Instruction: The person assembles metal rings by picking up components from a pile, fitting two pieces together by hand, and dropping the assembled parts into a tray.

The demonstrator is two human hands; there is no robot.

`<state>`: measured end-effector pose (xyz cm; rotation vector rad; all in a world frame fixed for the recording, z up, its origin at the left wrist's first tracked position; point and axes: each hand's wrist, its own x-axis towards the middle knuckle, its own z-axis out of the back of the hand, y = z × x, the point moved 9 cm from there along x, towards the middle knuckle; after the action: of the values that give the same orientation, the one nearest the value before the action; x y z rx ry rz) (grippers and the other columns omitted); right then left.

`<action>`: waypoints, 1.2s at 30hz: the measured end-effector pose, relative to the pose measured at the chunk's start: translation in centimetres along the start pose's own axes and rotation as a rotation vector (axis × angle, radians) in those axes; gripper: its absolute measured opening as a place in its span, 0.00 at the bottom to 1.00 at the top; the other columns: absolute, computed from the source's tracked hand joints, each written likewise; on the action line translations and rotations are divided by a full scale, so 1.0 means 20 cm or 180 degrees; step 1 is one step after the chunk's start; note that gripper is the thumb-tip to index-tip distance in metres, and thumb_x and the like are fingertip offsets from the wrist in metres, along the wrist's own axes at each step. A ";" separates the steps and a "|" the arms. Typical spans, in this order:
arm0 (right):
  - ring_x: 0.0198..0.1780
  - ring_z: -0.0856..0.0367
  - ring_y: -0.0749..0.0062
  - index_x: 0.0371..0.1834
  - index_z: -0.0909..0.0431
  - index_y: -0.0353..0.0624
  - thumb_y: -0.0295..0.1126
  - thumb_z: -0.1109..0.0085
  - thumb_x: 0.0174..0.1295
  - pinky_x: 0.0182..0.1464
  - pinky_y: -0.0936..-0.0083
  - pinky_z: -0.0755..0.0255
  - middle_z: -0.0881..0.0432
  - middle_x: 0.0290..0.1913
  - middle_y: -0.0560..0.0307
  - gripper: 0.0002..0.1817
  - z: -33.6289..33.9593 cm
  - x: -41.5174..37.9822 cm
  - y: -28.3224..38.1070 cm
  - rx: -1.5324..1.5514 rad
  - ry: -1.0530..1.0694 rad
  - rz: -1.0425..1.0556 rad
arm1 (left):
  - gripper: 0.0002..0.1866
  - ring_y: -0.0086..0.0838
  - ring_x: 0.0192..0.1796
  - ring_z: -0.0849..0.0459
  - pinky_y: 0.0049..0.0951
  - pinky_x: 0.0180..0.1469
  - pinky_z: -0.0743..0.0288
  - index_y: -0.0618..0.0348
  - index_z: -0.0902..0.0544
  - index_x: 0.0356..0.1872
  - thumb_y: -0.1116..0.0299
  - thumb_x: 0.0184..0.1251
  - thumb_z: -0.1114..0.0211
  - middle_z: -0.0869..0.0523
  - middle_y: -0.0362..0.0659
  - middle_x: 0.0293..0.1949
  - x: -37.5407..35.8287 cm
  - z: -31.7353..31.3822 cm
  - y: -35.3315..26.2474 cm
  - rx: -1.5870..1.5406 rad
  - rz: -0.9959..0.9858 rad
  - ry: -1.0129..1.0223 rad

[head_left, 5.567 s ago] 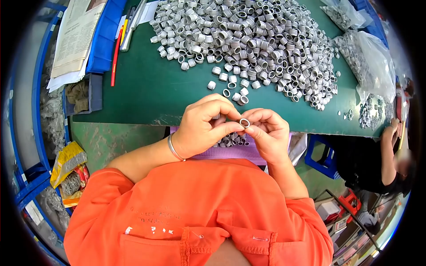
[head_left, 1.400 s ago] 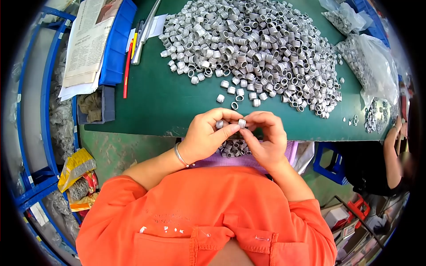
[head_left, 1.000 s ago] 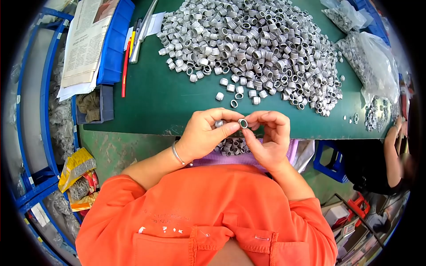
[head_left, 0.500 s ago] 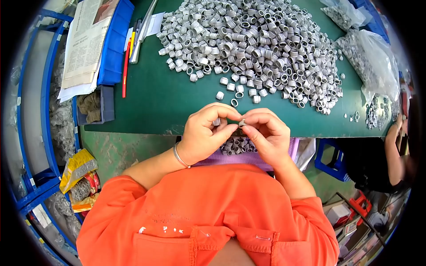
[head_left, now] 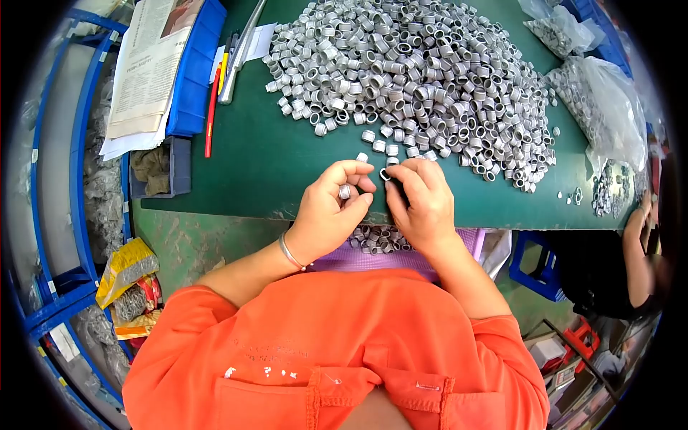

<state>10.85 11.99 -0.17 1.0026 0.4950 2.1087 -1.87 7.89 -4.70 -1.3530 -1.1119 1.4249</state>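
Observation:
My left hand hovers above the table's front edge with its fingers curled. A small grey metal ring shows in the curl of its fingers; the thumb and index finger do not touch each other. My right hand reaches down to the green tabletop, its thumb and fingertips on another metal ring. Just beyond the hands lie a few loose rings, in front of a big heap of the same grey metal rings.
Below the table edge is a purple basket with more rings. Plastic bags of parts lie at right, near a co-worker's arm. At left are a blue bin with newspaper, pens and a grey box.
My hands have parted from a small piece they held together. The right hand has moved forward to the tabletop and onto a loose ring. The left keeps the ring in its curled fingers.

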 end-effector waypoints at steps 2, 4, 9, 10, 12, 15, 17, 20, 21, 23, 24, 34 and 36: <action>0.35 0.24 0.60 0.36 0.22 0.39 0.21 0.35 0.46 0.36 0.69 0.28 0.22 0.36 0.56 0.12 0.00 0.00 0.00 0.0046 0.0043 0.0066 | 0.18 0.10 0.36 0.27 0.13 0.39 0.30 0.63 0.27 0.55 0.83 0.63 0.41 0.21 0.37 0.42 0.00 0.00 0.02 0.0130 0.0115 0.0017; 0.35 0.23 0.60 0.35 0.22 0.40 0.21 0.35 0.45 0.36 0.69 0.27 0.21 0.37 0.56 0.12 0.00 -0.01 0.01 0.0079 0.0086 0.0130 | 0.18 0.09 0.35 0.28 0.13 0.38 0.31 0.63 0.27 0.55 0.83 0.63 0.41 0.21 0.37 0.42 0.01 -0.01 0.01 0.0185 0.0128 0.0048; 0.34 0.21 0.67 0.36 0.22 0.39 0.19 0.35 0.46 0.35 0.76 0.26 0.20 0.36 0.57 0.12 0.00 -0.03 -0.05 0.0772 0.0223 -0.0435 | 0.20 0.09 0.33 0.28 0.12 0.36 0.30 0.62 0.27 0.56 0.82 0.62 0.39 0.21 0.36 0.41 0.02 -0.01 -0.01 0.0337 -0.0009 0.0055; 0.34 0.21 0.72 0.37 0.22 0.38 0.18 0.36 0.48 0.35 0.79 0.26 0.20 0.36 0.57 0.12 -0.03 -0.07 -0.13 0.1301 0.0360 -0.1240 | 0.19 0.10 0.33 0.27 0.13 0.36 0.30 0.62 0.25 0.54 0.82 0.61 0.38 0.20 0.36 0.41 0.01 -0.02 -0.04 0.0524 -0.0027 0.0076; 0.36 0.21 0.81 0.43 0.21 0.35 0.17 0.39 0.55 0.35 0.86 0.26 0.20 0.37 0.59 0.12 -0.05 -0.10 -0.16 0.2147 0.0359 -0.1698 | 0.17 0.10 0.33 0.26 0.13 0.35 0.29 0.63 0.24 0.52 0.81 0.60 0.36 0.20 0.36 0.40 0.00 -0.03 -0.05 0.0707 -0.0036 0.0099; 0.37 0.20 0.82 0.49 0.22 0.34 0.19 0.42 0.61 0.36 0.87 0.26 0.19 0.39 0.62 0.12 -0.13 -0.14 -0.14 0.3621 0.0613 -0.2200 | 0.11 0.14 0.34 0.22 0.16 0.37 0.26 0.64 0.20 0.42 0.79 0.58 0.32 0.20 0.37 0.40 0.00 -0.03 -0.05 0.0608 -0.0332 0.0059; 0.37 0.20 0.83 0.48 0.22 0.35 0.19 0.41 0.62 0.36 0.86 0.26 0.18 0.39 0.61 0.12 -0.12 -0.15 -0.14 0.3696 0.0685 -0.2356 | 0.11 0.15 0.35 0.22 0.16 0.37 0.26 0.64 0.20 0.42 0.79 0.59 0.32 0.19 0.37 0.40 0.00 -0.03 -0.07 0.0621 -0.0431 0.0095; 0.37 0.20 0.83 0.47 0.22 0.36 0.20 0.41 0.62 0.35 0.86 0.26 0.17 0.39 0.59 0.11 -0.12 -0.17 -0.14 0.3866 0.0707 -0.2496 | 0.11 0.16 0.36 0.22 0.17 0.38 0.26 0.64 0.20 0.42 0.79 0.59 0.33 0.19 0.38 0.40 -0.01 -0.04 -0.10 0.0681 -0.0668 0.0180; 0.36 0.20 0.83 0.46 0.21 0.36 0.21 0.41 0.62 0.35 0.86 0.26 0.16 0.39 0.59 0.10 -0.11 -0.17 -0.14 0.3958 0.0661 -0.2477 | 0.10 0.16 0.36 0.22 0.17 0.38 0.27 0.64 0.20 0.42 0.80 0.59 0.33 0.19 0.39 0.40 -0.02 -0.05 -0.12 0.0726 -0.0808 0.0227; 0.39 0.20 0.81 0.46 0.23 0.36 0.19 0.41 0.61 0.37 0.85 0.25 0.17 0.41 0.56 0.10 -0.11 -0.18 -0.14 0.3850 0.0717 -0.2332 | 0.09 0.16 0.36 0.22 0.17 0.38 0.27 0.64 0.21 0.41 0.80 0.60 0.34 0.19 0.39 0.39 -0.02 -0.05 -0.13 0.0773 -0.0902 0.0206; 0.41 0.19 0.79 0.46 0.25 0.36 0.18 0.41 0.60 0.40 0.84 0.25 0.18 0.42 0.54 0.11 -0.11 -0.18 -0.13 0.3740 0.0778 -0.2179 | 0.08 0.16 0.36 0.23 0.17 0.38 0.27 0.64 0.21 0.40 0.80 0.60 0.34 0.20 0.39 0.39 -0.03 -0.05 -0.15 0.0821 -0.1002 0.0179; 0.49 0.22 0.68 0.45 0.31 0.37 0.09 0.47 0.56 0.51 0.73 0.25 0.23 0.48 0.44 0.16 -0.03 -0.13 -0.04 0.3891 0.0131 -0.1156 | 0.07 0.13 0.32 0.27 0.15 0.32 0.31 0.61 0.20 0.34 0.82 0.57 0.33 0.19 0.39 0.38 -0.04 -0.02 -0.12 0.0085 -0.0704 0.0249; 0.47 0.22 0.71 0.40 0.27 0.36 0.10 0.46 0.55 0.50 0.75 0.26 0.21 0.45 0.47 0.12 -0.05 -0.12 -0.02 0.3554 0.0603 -0.1067 | 0.06 0.14 0.28 0.28 0.16 0.28 0.33 0.62 0.20 0.30 0.80 0.54 0.31 0.19 0.39 0.37 -0.07 -0.05 -0.15 0.0587 -0.0926 0.0911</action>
<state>11.30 10.47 -2.30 1.1506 1.9070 1.5474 -0.75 7.23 -1.47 -1.1668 -0.9213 1.0573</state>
